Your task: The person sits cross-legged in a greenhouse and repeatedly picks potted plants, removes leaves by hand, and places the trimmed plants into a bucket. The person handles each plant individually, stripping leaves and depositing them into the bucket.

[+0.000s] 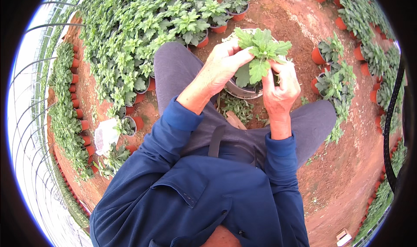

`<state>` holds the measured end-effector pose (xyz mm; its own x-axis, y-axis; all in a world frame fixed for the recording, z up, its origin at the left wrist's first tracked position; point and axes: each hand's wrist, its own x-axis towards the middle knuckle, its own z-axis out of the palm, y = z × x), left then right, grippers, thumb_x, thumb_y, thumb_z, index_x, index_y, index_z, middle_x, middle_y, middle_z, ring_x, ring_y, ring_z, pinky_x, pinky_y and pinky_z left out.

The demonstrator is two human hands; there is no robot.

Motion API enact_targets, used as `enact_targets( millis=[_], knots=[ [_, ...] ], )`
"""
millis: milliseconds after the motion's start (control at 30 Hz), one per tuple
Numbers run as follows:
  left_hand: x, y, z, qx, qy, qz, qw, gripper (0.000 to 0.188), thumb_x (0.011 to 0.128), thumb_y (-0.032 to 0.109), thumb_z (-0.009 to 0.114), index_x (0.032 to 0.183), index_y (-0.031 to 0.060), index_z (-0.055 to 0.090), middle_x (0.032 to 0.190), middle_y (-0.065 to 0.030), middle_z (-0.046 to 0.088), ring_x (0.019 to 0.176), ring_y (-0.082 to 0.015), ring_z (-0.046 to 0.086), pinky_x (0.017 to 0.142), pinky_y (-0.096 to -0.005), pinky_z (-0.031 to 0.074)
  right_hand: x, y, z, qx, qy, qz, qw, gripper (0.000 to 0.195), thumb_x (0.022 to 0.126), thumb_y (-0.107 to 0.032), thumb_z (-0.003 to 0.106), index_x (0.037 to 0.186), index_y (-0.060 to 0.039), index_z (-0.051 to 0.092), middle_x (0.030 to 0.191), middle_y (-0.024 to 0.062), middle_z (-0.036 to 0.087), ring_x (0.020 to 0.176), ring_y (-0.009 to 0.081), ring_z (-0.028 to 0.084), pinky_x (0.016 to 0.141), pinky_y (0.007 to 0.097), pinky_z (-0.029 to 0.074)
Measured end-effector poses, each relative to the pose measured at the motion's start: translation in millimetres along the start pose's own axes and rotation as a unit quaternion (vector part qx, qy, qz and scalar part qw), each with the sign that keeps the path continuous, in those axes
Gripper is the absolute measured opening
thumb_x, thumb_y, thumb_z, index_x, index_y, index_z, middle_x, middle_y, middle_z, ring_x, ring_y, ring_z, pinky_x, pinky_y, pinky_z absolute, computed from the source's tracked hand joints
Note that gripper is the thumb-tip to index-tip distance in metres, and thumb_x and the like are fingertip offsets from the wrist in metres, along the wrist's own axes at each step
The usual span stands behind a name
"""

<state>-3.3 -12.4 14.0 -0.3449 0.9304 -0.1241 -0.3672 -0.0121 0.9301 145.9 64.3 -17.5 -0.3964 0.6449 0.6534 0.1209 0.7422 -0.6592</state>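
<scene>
A young leafy plant (264, 50), chrysanthemum-like with lobed green leaves, stands between my knees. My left hand (226, 64) reaches in from its left side, thumb and forefinger closed on the foliage just below the top leaves. On the right, my right hand (282, 86) has its thumb and fingertips drawn together at the lower leaves; leaves partly cover what they pinch. Under the foliage shows a dark pot (242, 90) with a pale round rim (247, 96) around it. The stem's base is hidden by leaves and hands.
Dense rows of similar potted plants (140, 35) fill the upper left. More orange pots (317, 56) line the right. Cut leaves (239, 107) lie on the reddish soil (329, 182) below the pot. A white bag or sheet (106, 134) rests by the left pots.
</scene>
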Motion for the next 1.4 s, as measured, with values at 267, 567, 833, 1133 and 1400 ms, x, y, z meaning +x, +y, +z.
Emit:
enact_targets(
  millis=[267,567,833,1133,1400],
  knots=[
    [0,1,3,-0.008,0.013,-0.014,1.000,0.036,0.096,0.016,0.067,0.127,-0.0021,0.061,0.117,-0.0057,0.067,0.102,-0.0106,0.063,0.090,-0.0280,0.052,-7,-5,6,0.073,0.036,0.050,0.995,0.034,0.081,0.004,0.071,0.114,-0.0027,0.066,0.098,0.0119,0.070,0.090,0.0230,0.069,0.082,0.0330,0.054],
    [0,-1,-3,0.054,-0.028,-0.003,0.998,0.039,0.089,0.010,0.072,0.124,-0.0033,0.062,0.116,-0.0061,0.067,0.102,-0.0116,0.063,0.092,-0.0292,0.051,-10,-14,7,0.110,0.059,0.078,0.989,0.041,0.085,0.005,0.067,0.125,0.0003,0.059,0.104,0.0095,0.068,0.095,0.0174,0.066,0.087,0.0300,0.052],
    [-11,-1,-3,0.104,-0.007,0.016,0.994,0.031,0.087,0.005,0.069,0.117,-0.0021,0.065,0.109,-0.0042,0.068,0.099,-0.0092,0.061,0.089,-0.0285,0.050,-9,-5,4,0.063,0.039,0.021,0.997,0.023,0.079,0.003,0.075,0.101,-0.0013,0.068,0.097,0.0129,0.070,0.092,0.0285,0.069,0.083,0.0366,0.054],
    [-20,-18,-6,0.089,0.014,0.134,0.987,0.033,0.082,-0.004,0.068,0.114,0.0000,0.065,0.109,-0.0050,0.066,0.102,-0.0131,0.061,0.091,-0.0297,0.050,-9,-6,0,0.063,-0.008,0.048,0.997,0.024,0.074,0.003,0.078,0.093,-0.0034,0.065,0.086,0.0106,0.066,0.077,0.0262,0.065,0.069,0.0336,0.052],
    [-16,-8,-17,0.266,-0.067,0.267,0.924,0.031,0.077,-0.009,0.067,0.106,0.0021,0.068,0.107,-0.0057,0.062,0.099,-0.0156,0.060,0.088,-0.0292,0.046,-10,-7,0,0.094,-0.015,0.044,0.994,0.025,0.072,0.003,0.080,0.089,-0.0044,0.064,0.082,0.0098,0.063,0.071,0.0236,0.060,0.063,0.0321,0.048]
  ],
)
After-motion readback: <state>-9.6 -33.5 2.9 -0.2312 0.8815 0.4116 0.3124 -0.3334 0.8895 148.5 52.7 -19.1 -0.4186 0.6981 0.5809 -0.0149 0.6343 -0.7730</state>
